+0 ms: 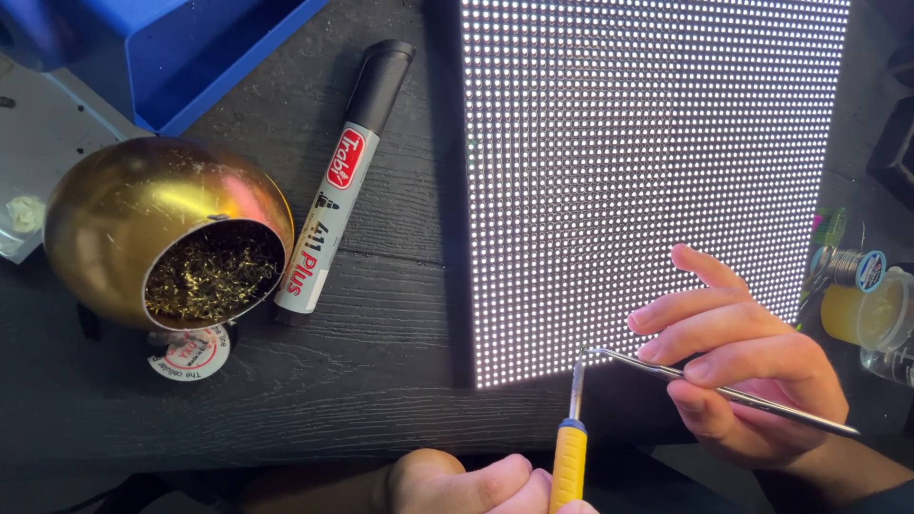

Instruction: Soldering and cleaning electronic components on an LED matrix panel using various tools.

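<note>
Right-hand fingers pinched on bent metal tweezers, left hand closed round a yellow-handled soldering iron, both tips meeting at the bottom edge of the lit LED panel on the dark table. Judged mid-repair: tools on one spot, panel fully aglow, no fault or finished joint discernible. Off left, well apart: brass-wool tip cleaner, black-capped marker, blue bin; off right, solder spool and jars; nothing blocking the tips.

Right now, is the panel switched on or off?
On. The panel glows with rows of bright white dots, except a dark corner near the tweezers.
</note>
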